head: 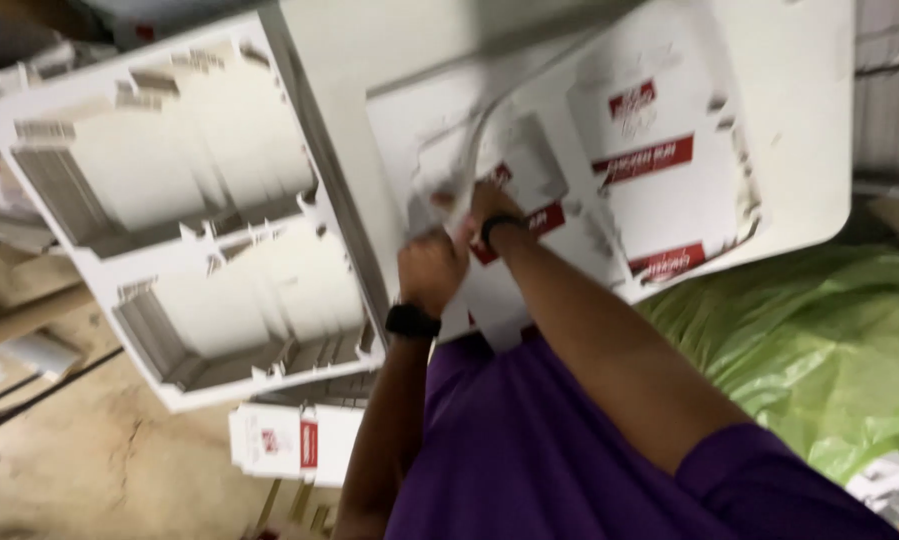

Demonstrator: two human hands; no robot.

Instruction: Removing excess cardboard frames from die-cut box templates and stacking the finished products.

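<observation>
Motion blur smears detail. Left hand (431,268) clenched and right hand (484,205) both grasp a flat white carton sheet (509,150) on the counter (799,120); its long axis is unclear.

Table: a white table (799,120) with a rounded corner filled the upper right of the tilted, blurred view.
Floor: bare, tan and cracked (99,460) at the lower left, crossed by a dark cable (29,400).
Bag: a pale green plastic bag (819,340) lay crumpled just below the table's edge.
Wall: grey ribbed sheeting (889,100) stood at the far right.
Timber: 1 wooden beam (19,318) ran along the left edge.
Light: dim and even, without hard shadows.
</observation>
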